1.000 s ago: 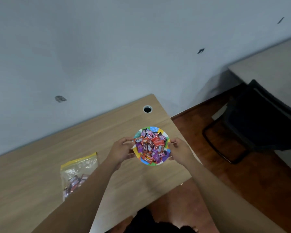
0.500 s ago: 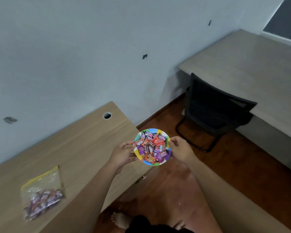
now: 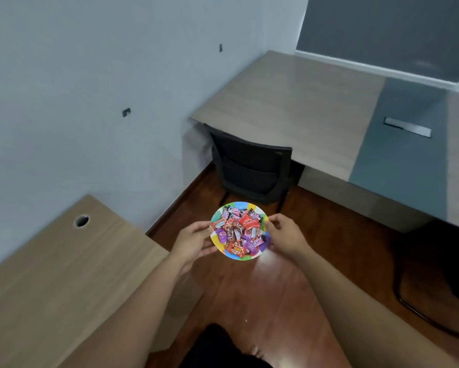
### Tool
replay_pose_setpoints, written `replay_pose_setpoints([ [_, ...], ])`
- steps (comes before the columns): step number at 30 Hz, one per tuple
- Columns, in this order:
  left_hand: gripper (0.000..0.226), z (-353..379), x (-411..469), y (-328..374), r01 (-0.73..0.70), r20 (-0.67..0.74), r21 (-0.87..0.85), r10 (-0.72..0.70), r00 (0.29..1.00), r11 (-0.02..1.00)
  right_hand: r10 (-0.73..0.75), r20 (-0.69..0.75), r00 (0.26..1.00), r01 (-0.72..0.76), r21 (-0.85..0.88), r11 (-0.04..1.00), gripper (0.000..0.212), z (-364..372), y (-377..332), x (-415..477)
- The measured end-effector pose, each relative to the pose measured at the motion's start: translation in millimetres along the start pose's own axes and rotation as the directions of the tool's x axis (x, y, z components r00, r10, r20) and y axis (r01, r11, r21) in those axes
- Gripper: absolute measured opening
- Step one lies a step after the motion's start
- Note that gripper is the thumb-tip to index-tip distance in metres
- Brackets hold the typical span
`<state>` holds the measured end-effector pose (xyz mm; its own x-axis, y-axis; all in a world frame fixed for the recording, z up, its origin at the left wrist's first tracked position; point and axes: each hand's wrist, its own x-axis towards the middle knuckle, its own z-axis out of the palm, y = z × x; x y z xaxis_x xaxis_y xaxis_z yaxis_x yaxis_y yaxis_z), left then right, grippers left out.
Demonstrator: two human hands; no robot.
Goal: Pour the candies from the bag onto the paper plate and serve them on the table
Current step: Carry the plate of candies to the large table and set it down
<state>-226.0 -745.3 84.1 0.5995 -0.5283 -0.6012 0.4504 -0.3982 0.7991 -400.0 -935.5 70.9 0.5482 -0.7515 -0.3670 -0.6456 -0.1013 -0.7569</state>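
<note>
You've got the paper plate (image 3: 260, 254) in both hands, held in the air over the wooden floor (image 3: 263, 301) — not on any table. Left hand (image 3: 194, 241) grips the plate's left edge, thumb on top of the rim, fingers curled underneath. Right hand (image 3: 285, 239) does the same on the right edge, thumb over the rim. The plate looks roughly level; the rim's multicoloured. The candies (image 3: 239, 232) are piled on it — red, purple and brown wrappers, heaped to the middle, none seen off the plate.

Light wood desk (image 3: 64, 274) sits to your left, with a round cable hole (image 3: 81, 221) near its far corner. The plate is just past that desk's right edge. At the bottom-left corner there's a sliver of something yellowish, possibly the bag — too little in view to say.

Ahead and right: grey table (image 3: 302, 102) against the wall, a black chair (image 3: 249, 168) tucked under its near edge. The plate is well apart from it.
</note>
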Motion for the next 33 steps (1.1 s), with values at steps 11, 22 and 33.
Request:
replay_pose_setpoints([
  [11, 0.023, 156, 65, 42, -0.029, 0.241, 0.195, -0.019, 0.97, 0.98, 0.14, -0.188, 0.972, -0.107, 0.176, 0.979, 0.021, -121, 86, 31],
  [22, 0.019, 329, 154, 105, -0.033, 0.412, 0.269, -0.083, 0.907, 0.963, 0.304, -0.317, 0.898, -0.237, 0.233, 0.943, 0.023, -251, 136, 116],
  [33, 0.02, 464, 233, 147, -0.064, 0.5, 0.391, -0.153, 0.852, 0.918, 0.426, -0.383, 0.819, -0.275, 0.39, 0.879, 0.015, -324, 189, 183],
])
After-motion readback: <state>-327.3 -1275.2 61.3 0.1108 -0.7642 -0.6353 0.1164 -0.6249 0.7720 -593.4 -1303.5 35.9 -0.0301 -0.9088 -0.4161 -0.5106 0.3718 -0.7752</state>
